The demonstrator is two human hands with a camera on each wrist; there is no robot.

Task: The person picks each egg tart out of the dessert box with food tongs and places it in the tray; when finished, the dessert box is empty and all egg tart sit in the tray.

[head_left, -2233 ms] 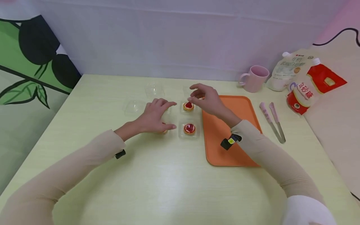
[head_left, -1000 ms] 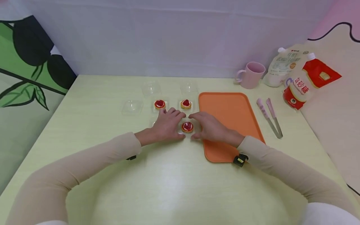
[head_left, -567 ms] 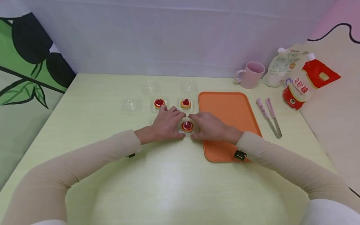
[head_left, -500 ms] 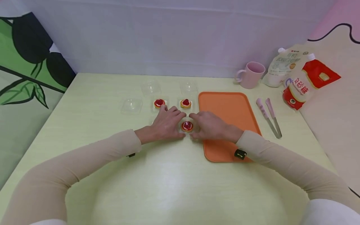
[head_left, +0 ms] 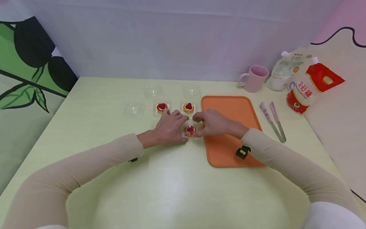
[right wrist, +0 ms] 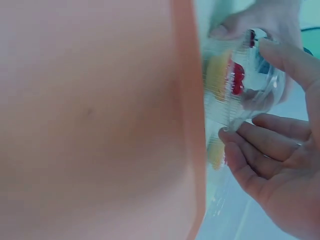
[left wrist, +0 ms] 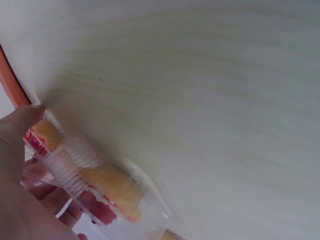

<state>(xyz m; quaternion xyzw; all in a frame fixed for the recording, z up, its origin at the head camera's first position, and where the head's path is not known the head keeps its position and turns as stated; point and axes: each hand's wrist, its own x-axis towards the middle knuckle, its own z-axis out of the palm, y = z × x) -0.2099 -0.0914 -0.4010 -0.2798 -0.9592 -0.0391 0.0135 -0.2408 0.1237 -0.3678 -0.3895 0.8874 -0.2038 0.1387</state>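
Note:
In the head view, a small clear plastic box (head_left: 189, 131) with a domed lid encloses a red-topped tart. My left hand (head_left: 170, 127) grips its left side, thumb at the near edge and fingers at the far one. At the opposite side my right hand (head_left: 215, 123) holds the box between curled fingers and thumb; the right wrist view shows thumb and fingertips on the clear plastic (right wrist: 225, 95). Behind stand two tarts (head_left: 162, 107) (head_left: 188, 108) in lidless clear bases. Another boxed tart (left wrist: 112, 192), mostly hidden by my left hand from above, shows in the left wrist view.
Three clear domed lids (head_left: 134, 109) (head_left: 153, 91) (head_left: 191, 91) lie behind and left of the tarts. An orange tray (head_left: 228, 156) lies under my right forearm. Pink-handled tongs (head_left: 274, 122), a pink mug (head_left: 254, 79) and two spouted pouches (head_left: 311, 87) (head_left: 286, 71) stand or lie to the right.
Both hands came from the rear tarts to the front right box and took it from either side. Lately the right hand has drawn slightly right, its fingers more curled; the left has stayed.

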